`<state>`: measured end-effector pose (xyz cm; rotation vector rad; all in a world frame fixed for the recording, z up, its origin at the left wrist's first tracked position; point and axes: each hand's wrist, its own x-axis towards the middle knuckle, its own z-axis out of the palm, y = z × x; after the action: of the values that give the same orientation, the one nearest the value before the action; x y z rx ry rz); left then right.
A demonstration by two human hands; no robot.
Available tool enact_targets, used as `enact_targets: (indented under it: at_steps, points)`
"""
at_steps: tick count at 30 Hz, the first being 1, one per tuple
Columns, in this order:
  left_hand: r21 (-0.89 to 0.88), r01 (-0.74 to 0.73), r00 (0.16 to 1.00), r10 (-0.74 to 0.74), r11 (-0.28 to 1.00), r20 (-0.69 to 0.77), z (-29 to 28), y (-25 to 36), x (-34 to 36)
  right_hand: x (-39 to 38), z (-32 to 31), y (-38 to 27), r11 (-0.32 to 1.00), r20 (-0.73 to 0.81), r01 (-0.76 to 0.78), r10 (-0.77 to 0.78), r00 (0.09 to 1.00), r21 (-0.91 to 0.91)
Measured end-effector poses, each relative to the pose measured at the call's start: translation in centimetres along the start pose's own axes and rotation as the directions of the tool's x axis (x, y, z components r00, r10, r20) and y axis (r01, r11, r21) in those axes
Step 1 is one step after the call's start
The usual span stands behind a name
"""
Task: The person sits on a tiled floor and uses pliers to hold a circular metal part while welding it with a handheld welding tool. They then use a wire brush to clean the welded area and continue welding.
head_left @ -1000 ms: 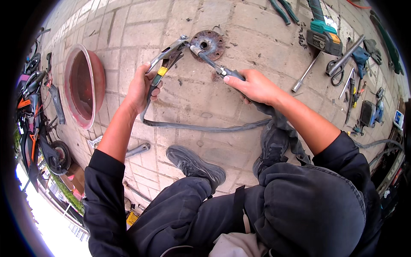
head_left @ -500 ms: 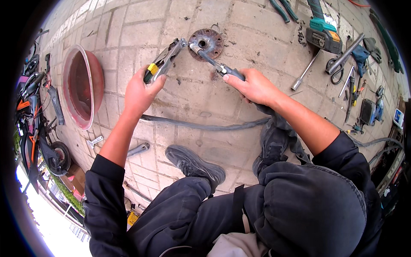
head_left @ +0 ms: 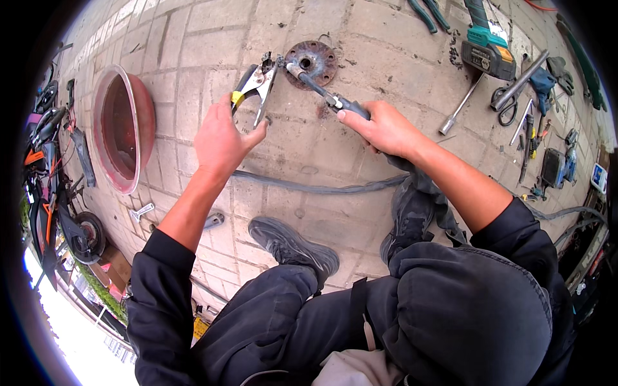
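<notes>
My left hand [head_left: 226, 138] grips a pair of pliers [head_left: 262, 83] with a black-and-yellow grip on one arm. The pliers' arms stand apart, and their head lies just left of a rusty round flange [head_left: 327, 59] with a ring of bolt holes. Closed round the handle of a welding torch [head_left: 315, 87] is my right hand [head_left: 383, 128]. The torch's nozzle points at the left part of the flange, over or against it; contact cannot be made out. A dark cable [head_left: 322, 188] runs from the torch side across the paving below my hands.
A red wheel rim [head_left: 147, 128] stands on the left. A cordless impact wrench [head_left: 487, 51] with a long socket, scissors [head_left: 507, 114], a glove [head_left: 561, 74] and several hand tools lie on the right. My shoes [head_left: 293, 244] are below the cable. Motorbike parts [head_left: 51, 212] fill the far left.
My left hand has shifted right and turned, and the pliers' arms have spread wider. The right hand and the torch have hardly moved.
</notes>
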<state>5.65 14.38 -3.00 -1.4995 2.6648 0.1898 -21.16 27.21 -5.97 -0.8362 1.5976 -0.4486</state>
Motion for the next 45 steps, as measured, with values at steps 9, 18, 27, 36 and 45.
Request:
enact_targets:
  at_steps: [9,18,27,36,45]
  points:
    - [-0.013,-0.006,0.998,0.005,1.0,-0.06,0.6,0.0,-0.1,-0.4,0.4,-0.4,0.967,-0.055,0.088,-0.104,0.993,-0.238]
    - [-0.04,0.026,0.999,-0.028,0.999,-0.032,0.5,0.3,-0.1,-1.0,0.9,-0.5,0.9,-0.127,0.093,-0.162,0.979,-0.426]
    - [-0.105,0.082,0.997,-0.08,0.991,0.023,0.2,0.1,0.1,-0.8,0.9,-0.2,0.861,-0.126,0.072,-0.156,0.98,-0.504]
    - [-0.098,0.038,0.999,-0.037,0.994,0.009,0.6,-0.4,0.1,-1.0,0.5,-0.8,0.856,-0.093,0.07,-0.136,0.986,-0.512]
    - [-0.069,0.041,0.998,-0.037,0.997,0.059,0.1,0.0,0.3,-0.8,0.3,-1.0,0.843,-0.089,0.074,-0.143,0.986,-0.532]
